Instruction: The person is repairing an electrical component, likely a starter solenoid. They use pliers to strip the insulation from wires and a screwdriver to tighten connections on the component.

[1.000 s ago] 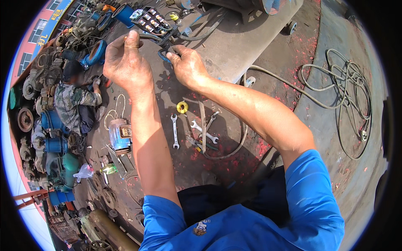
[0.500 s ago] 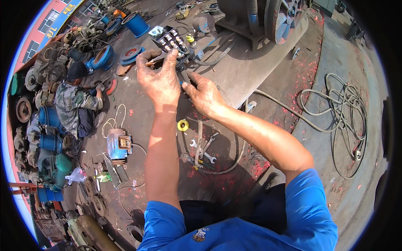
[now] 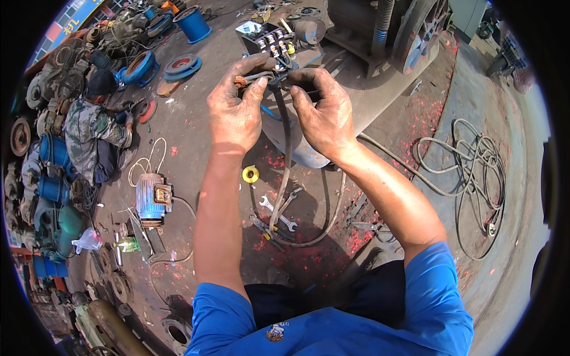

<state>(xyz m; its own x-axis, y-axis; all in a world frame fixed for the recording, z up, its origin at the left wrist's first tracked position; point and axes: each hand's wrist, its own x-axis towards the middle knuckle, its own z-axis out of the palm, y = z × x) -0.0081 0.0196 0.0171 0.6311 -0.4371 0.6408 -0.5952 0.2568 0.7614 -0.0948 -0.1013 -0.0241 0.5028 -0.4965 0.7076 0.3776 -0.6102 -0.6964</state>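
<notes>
My left hand (image 3: 236, 113) is closed on a cable end (image 3: 249, 79) with orange-brown strands. My right hand (image 3: 323, 113) has curled fingers around the black cable fitting (image 3: 279, 80); its thumb is bent inward. From there a heavy cable (image 3: 287, 136) hangs between my hands to the ground. Just beyond my fingers stands a dark terminal box (image 3: 261, 39) with rows of metal terminals. Below lie a yellow tape roll (image 3: 250, 174), open-end wrenches (image 3: 287, 222) and pliers (image 3: 261, 228).
A co-worker (image 3: 95, 133) crouches left among several motors, blue housings (image 3: 53, 151) and pulleys. A blue motor (image 3: 148, 199) lies nearer. A large machine (image 3: 362, 32) on a steel plate (image 3: 374, 95) occupies the top. Coiled cable (image 3: 481, 178) lies right on the ground (image 3: 433, 249).
Both hands have shifted right. My right hand has turned, its fingers now higher, beside the fitting, exposing the hanging cable between my hands. The terminal box appears farther right in view.
</notes>
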